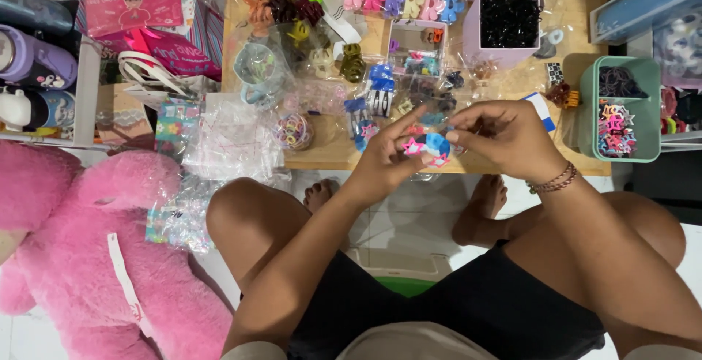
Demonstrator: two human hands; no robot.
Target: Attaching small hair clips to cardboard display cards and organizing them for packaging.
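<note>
Sorting step, I judge. My left hand (384, 159) and right hand (504, 137) both pinch small star-shaped hair clips (426, 149) above the table (329, 151) edge. Next needs careful separating of clips.

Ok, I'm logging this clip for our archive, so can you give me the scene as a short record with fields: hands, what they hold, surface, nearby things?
left hand: left hand, pinch grip on small star-shaped clips, pink and blue
right hand: right hand, fingertips on the same clips; beaded bracelet at the wrist
surface: low wooden table, cluttered with hair accessories
right of the hands: green tray with more star clips
behind the hands: box of black hair ties
left side: pink plush toy on the floor
posture: seated, knees apart, bare feet under the table
</note>
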